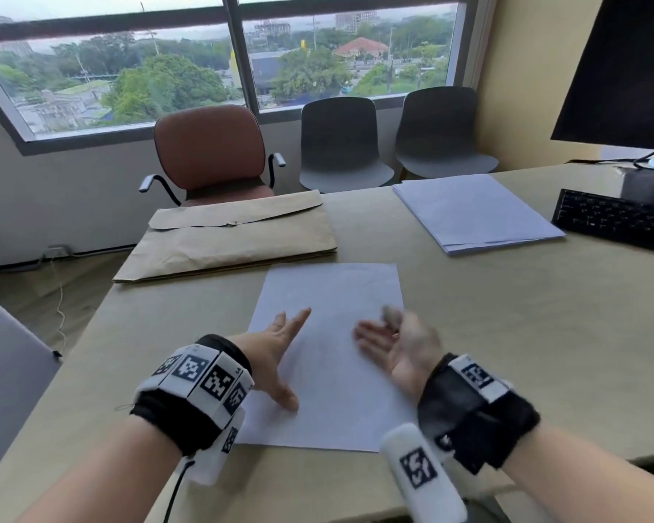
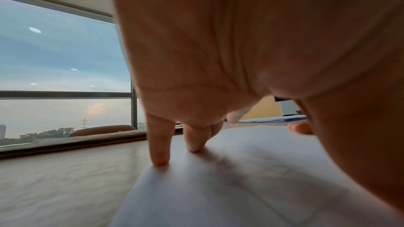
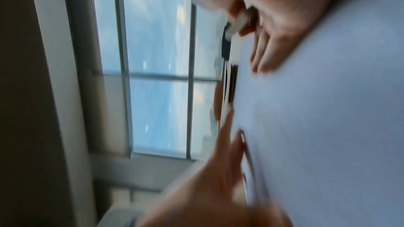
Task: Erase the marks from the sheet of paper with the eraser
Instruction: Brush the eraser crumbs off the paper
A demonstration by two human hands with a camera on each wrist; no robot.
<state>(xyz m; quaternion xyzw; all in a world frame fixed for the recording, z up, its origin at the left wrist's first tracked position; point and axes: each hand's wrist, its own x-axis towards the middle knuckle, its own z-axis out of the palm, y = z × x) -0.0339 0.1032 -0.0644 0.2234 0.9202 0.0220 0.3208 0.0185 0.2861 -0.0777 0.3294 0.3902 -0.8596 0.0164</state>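
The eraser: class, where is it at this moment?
In the head view the eraser is pinched in the right hand, blurred, over the right edge of the sheet of paper; the left hand presses the sheet's left side.

- head view looks down and forward from above the desk (image 1: 525,334), window (image 1: 129,69) beyond.
- left wrist view sits low, close under the left hand (image 2: 218,58), facing the window.
- right wrist view is rolled sideways, blurred — shares the sheet of paper (image 3: 328,127) with both.

2 hands (image 1: 280,352) (image 1: 397,341), 3 chairs (image 1: 208,149) (image 1: 340,141) (image 1: 440,134) – 1 loose sheet (image 1: 333,371), 1 paper stack (image 1: 472,213), 1 envelope (image 1: 235,239), 1 kbd (image 1: 616,217).
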